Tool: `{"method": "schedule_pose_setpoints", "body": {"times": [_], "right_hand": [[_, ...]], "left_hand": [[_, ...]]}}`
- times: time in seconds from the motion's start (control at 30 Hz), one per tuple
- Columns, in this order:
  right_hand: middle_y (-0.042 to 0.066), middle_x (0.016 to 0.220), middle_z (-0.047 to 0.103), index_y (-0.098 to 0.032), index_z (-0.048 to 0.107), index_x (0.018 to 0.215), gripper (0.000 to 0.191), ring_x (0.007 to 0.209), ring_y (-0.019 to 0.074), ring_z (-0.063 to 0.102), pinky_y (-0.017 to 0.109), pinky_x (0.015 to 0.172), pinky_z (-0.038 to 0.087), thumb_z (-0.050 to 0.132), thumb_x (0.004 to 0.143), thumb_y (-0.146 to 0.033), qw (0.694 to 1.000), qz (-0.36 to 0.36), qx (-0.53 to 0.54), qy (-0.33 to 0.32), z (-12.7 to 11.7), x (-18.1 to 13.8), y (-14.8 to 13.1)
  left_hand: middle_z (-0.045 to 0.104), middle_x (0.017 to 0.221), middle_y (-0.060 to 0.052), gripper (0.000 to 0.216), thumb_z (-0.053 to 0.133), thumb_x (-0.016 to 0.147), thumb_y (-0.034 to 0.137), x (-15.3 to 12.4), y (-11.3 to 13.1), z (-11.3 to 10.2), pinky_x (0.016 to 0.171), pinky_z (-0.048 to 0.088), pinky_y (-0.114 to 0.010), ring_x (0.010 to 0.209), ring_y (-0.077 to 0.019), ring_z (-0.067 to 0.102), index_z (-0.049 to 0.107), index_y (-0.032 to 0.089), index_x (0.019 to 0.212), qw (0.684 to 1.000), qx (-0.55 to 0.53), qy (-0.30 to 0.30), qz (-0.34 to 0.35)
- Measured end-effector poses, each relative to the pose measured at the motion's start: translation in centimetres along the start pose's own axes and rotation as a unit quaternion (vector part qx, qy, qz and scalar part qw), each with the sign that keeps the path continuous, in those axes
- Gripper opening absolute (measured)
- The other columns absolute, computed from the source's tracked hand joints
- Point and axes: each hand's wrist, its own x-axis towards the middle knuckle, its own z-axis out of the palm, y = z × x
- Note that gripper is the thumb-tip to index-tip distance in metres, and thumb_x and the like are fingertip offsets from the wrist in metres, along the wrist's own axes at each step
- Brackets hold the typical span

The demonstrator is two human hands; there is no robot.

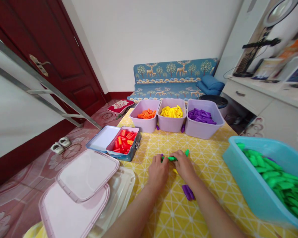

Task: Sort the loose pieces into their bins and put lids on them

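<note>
My left hand [159, 171] and my right hand [183, 163] are close together over the middle of the table, fingers closed on green plastic pieces [172, 159] shaped like short, thick sticks. One green end [187, 152] sticks out past my right hand. Whether it is a single piece or two joined ones, I cannot make out. A bit of purple shows at my left fingertips. Beside my right hand lies a small yellow piece [175, 171], partly hidden. Purple pieces [188, 192] rest side by side near my right forearm.
Lilac bins hold orange [147, 114], yellow [172, 111] and purple pieces [201, 116] at the back. A turquoise bin [248, 188] of green pieces stands right. At left are an open tin box [135, 150] with red and orange pieces, and stacked lids [88, 173].
</note>
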Motion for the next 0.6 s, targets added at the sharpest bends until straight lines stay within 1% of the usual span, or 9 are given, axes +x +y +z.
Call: {"method": "schedule_pose_setpoints", "body": {"times": [0.07,0.17,0.23,0.3,0.37,0.43,0.5,0.53,0.6], "right_hand": [[0.004,0.087,0.063,-0.021,0.067,0.087,0.028,0.085,0.0201,0.059,0.034,0.08,0.048,0.045,0.077,-0.005,0.999,0.02,0.018,0.019,-0.1,-0.2,0.3],[0.005,0.096,0.065,-0.021,0.065,0.095,0.024,0.094,0.0204,0.061,0.036,0.086,0.047,0.046,0.082,-0.014,0.999,0.027,0.03,0.035,-0.7,-0.6,0.1],[0.007,0.103,0.064,-0.022,0.065,0.102,0.024,0.096,0.0216,0.061,0.037,0.086,0.046,0.051,0.083,-0.02,0.999,0.036,0.02,0.024,-0.9,-0.9,-0.4],[0.007,0.105,0.062,-0.024,0.065,0.109,0.033,0.088,0.0225,0.061,0.037,0.08,0.047,0.061,0.077,-0.025,0.999,0.051,-0.005,-0.008,-0.9,-1.3,-1.1],[0.006,0.101,0.061,-0.026,0.068,0.107,0.039,0.08,0.0217,0.061,0.036,0.074,0.046,0.067,0.068,-0.021,0.998,0.061,-0.004,-0.026,-0.6,-1.4,-1.7],[0.004,0.093,0.062,-0.027,0.072,0.091,0.032,0.081,0.0219,0.06,0.036,0.076,0.045,0.067,0.062,-0.014,0.993,0.079,0.088,0.008,-0.3,-1.3,-2.0],[0.003,0.084,0.063,-0.025,0.071,0.078,0.019,0.083,0.0221,0.06,0.035,0.076,0.046,0.065,0.062,-0.016,0.965,0.12,0.222,0.065,-0.1,-1.1,-2.3],[0.003,0.08,0.064,-0.024,0.07,0.078,0.015,0.08,0.022,0.06,0.034,0.072,0.048,0.064,0.065,-0.021,0.945,0.147,0.28,0.088,0.0,-0.9,-2.5],[0.003,0.077,0.065,-0.023,0.067,0.087,0.02,0.072,0.0208,0.062,0.032,0.061,0.049,0.058,0.074,-0.035,0.911,0.19,0.347,0.116,0.3,-0.9,-3.1]], "left_hand": [[0.059,0.1,-0.009,0.018,0.048,0.092,0.025,0.5,-0.4,-0.1,0.071,0.046,-0.03,0.09,-0.0226,0.057,0.065,0.024,0.098,0.999,-0.038,0.008,-0.016],[0.061,0.093,-0.007,0.017,0.051,0.091,0.027,1.1,-1.1,0.0,0.07,0.046,-0.029,0.079,-0.0194,0.059,0.066,0.025,0.097,0.988,-0.143,0.049,-0.041],[0.063,0.091,-0.006,0.016,0.053,0.089,0.026,1.3,-1.5,0.2,0.076,0.046,-0.031,0.082,-0.0193,0.06,0.068,0.023,0.095,0.967,-0.234,0.089,-0.051],[0.066,0.09,-0.006,0.015,0.056,0.087,0.027,1.5,-1.9,0.3,0.082,0.045,-0.033,0.087,-0.0198,0.06,0.069,0.022,0.093,0.93,-0.34,0.12,-0.068],[0.066,0.082,-0.004,0.016,0.062,0.082,0.031,1.5,-2.0,0.2,0.075,0.047,-0.03,0.082,-0.0192,0.061,0.07,0.02,0.091,0.875,-0.457,0.11,-0.113],[0.064,0.074,-0.003,0.023,0.068,0.077,0.036,1.4,-1.9,-0.1,0.058,0.046,-0.025,0.07,-0.0172,0.06,0.068,0.019,0.092,0.801,-0.568,0.064,-0.179],[0.064,0.077,-0.003,0.031,0.072,0.072,0.039,1.3,-1.5,-0.7,0.048,0.041,-0.021,0.065,-0.0155,0.06,0.065,0.018,0.093,0.714,-0.661,0.018,-0.233],[0.065,0.082,-0.004,0.034,0.073,0.07,0.039,1.3,-1.1,-1.0,0.047,0.04,-0.02,0.067,-0.0154,0.06,0.063,0.018,0.094,0.672,-0.7,0.011,-0.243],[0.065,0.091,-0.004,0.032,0.072,0.071,0.037,1.2,-0.1,-1.5,0.054,0.044,-0.02,0.075,-0.0153,0.062,0.059,0.02,0.094,0.612,-0.755,0.042,-0.232]]}}
